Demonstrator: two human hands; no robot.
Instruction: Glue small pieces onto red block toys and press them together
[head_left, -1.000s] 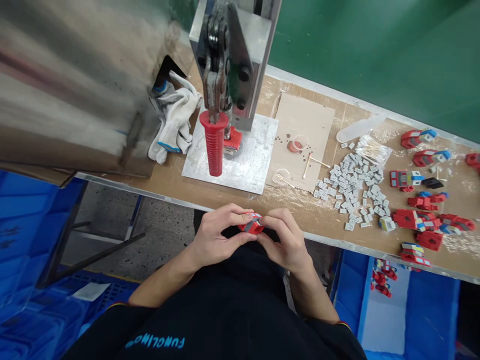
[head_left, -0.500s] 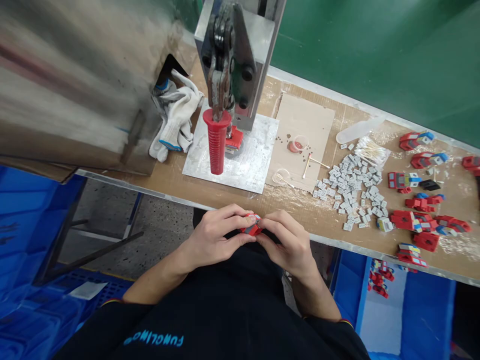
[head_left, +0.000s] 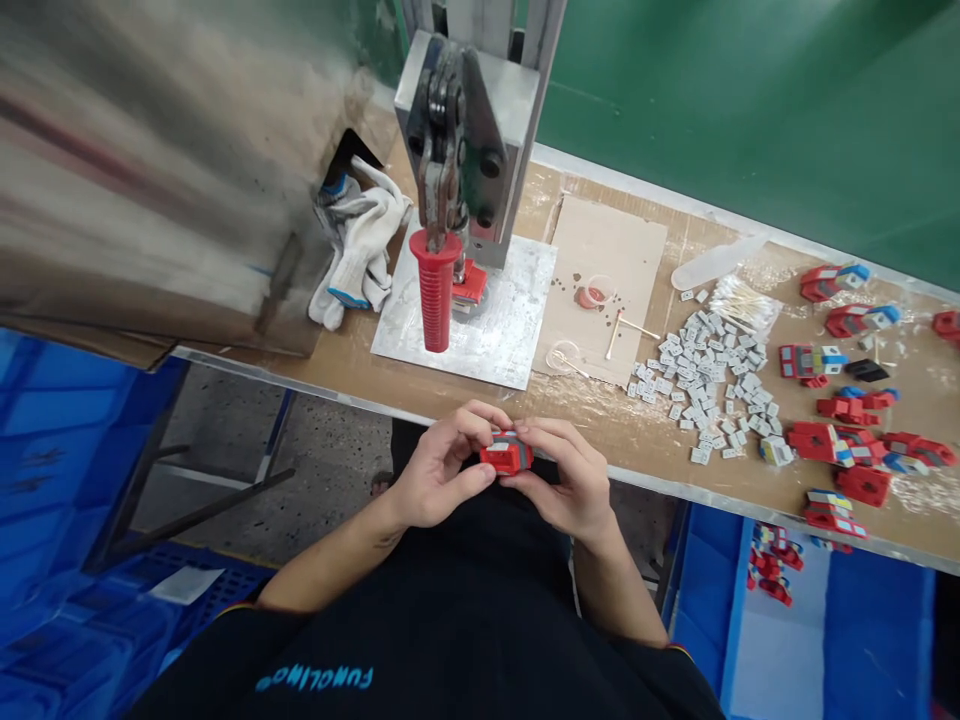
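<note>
A small red and grey toy vehicle (head_left: pixel 507 455) is held between both hands, just off the table's front edge. My left hand (head_left: pixel 442 465) grips its left end, with thumb below and fingers curled above. My right hand (head_left: pixel 568 475) pinches its right end between thumb and fingertips. Ahead of the hands stands a toggle press with a red handle (head_left: pixel 435 300). Under its plunger sits another red toy part (head_left: pixel 470 284) on a metal plate (head_left: pixel 495 345).
White gloves (head_left: pixel 364 245) lie left of the press. To the right are a cardboard sheet (head_left: pixel 630 240) with a small red-stained cup (head_left: pixel 592 294), cotton swabs (head_left: pixel 742 305), many small white pieces (head_left: pixel 705 370) and several red toy vehicles (head_left: pixel 814 440). A blue bin (head_left: pixel 862 620) stands below.
The toy vehicle has been turned, so more of its red face shows. My left fingers have shifted and loosened around its end. The view has moved slightly.
</note>
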